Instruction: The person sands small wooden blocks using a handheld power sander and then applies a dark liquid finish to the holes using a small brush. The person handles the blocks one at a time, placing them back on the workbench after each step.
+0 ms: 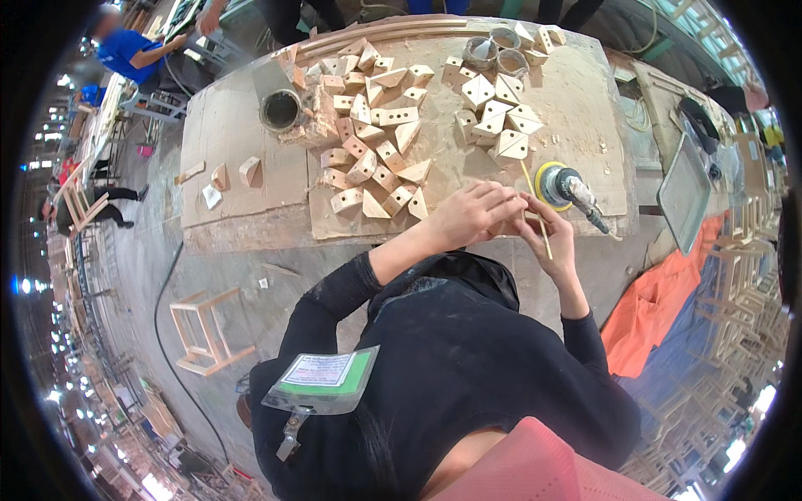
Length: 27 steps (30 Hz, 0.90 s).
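Both my hands meet at the table's near edge, in front of my body. My right hand point(548, 239) is closed around a thin wooden stick point(529, 179), which slants up past the fingers. The fingers of my left hand point(474, 215) are curled and pressed together against the right fingertips; what they hold is mostly hidden. Just right of the hands lies a sander point(575, 189) with a yellow round pad. Beyond them stand many drilled wooden corner blocks, one pile at the middle point(363, 167) and another at the right point(511, 144).
Three round cups point(480, 54) stand at the back, and a dark-mouthed can point(281, 109) at the left. A few loose blocks point(250, 171) lie on cardboard. A grey tray point(685, 194) and orange cloth point(660, 301) are to the right. A wooden frame point(205, 334) stands on the floor. Other people work beyond.
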Tool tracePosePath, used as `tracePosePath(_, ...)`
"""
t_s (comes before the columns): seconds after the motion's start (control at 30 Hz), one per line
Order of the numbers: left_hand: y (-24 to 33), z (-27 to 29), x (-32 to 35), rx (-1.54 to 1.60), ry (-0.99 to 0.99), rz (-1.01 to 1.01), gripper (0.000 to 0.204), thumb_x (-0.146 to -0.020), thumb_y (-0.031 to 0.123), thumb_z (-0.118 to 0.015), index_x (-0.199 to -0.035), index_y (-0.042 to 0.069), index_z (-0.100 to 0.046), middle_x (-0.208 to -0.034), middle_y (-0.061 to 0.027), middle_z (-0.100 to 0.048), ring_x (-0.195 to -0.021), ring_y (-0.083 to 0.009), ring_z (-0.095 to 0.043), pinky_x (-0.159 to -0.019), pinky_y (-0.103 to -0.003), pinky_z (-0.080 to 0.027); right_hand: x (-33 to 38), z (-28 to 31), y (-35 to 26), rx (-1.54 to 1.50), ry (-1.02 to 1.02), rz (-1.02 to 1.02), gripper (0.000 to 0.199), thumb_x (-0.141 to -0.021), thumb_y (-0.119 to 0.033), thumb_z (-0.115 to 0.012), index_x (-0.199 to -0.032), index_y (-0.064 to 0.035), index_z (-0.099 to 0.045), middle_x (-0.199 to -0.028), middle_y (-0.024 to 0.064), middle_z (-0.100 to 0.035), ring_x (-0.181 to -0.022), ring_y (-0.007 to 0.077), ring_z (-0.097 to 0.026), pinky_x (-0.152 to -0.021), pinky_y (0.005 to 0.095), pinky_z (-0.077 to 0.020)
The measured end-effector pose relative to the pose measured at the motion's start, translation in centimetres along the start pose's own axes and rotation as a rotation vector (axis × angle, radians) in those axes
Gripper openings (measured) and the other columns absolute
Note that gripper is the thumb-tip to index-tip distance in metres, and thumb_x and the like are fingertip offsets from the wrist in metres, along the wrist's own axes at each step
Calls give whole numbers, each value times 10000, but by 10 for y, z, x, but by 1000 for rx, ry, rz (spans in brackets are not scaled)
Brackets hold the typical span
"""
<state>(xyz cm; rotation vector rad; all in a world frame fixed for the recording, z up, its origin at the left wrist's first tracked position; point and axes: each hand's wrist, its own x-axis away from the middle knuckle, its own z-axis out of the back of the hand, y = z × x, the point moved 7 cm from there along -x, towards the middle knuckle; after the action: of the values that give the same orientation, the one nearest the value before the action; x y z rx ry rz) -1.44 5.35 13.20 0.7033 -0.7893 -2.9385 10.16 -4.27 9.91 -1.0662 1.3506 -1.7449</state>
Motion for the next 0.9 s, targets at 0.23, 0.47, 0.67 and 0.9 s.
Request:
tracePosePath(0.23, -45, -79, 19, 64, -193, 287, 702, -607, 162, -802, -1239, 90, -504, -1157, -103, -530, -1088, -307, -526, -917, -397, -457, -31, 97, 16, 609, 360, 205, 303, -941, -225, -596, -1180, -39, -608, -1136, 133, -661, -1008, 244, -656, -862, 332, -497)
tracePosePath(0.47, -68, -116, 40, 172, -91, 401, 726, -633, 295, -813, -1232, 53, -483, -1145, -154, -525, -1110, -353, -507, -962, -416, -417, -66, 99, 50, 1069, 248, 310, 673, -721, -388, -778, -1285, -134, -513, -1189, 141, -606, -1051, 311, -604, -871, 399, -475)
tracePosePath(0.67, -69, -125, 50, 79, -75, 431, 750, -659, 316, -813, -1257, 37, -456, -1183, -160, -487, -1125, -355, -474, -977, -420, -395, -77, 111, 53, 959, 139, 343, 573, -755, -388, -760, -1225, -141, -544, -1056, 119, -622, -947, 311, -635, -787, 405, -508)
tracePosePath(0.9, -65, -126, 50, 1, -79, 449, 772, -653, 277, -825, -1267, 22, -434, -1200, -153, -469, -1118, -350, -471, -965, -422, -403, -48, 84, 49, 919, 41, 270, 606, -767, -442, -724, -1201, -78, -507, -1064, 194, -585, -932, 367, -640, -792, 439, -513)
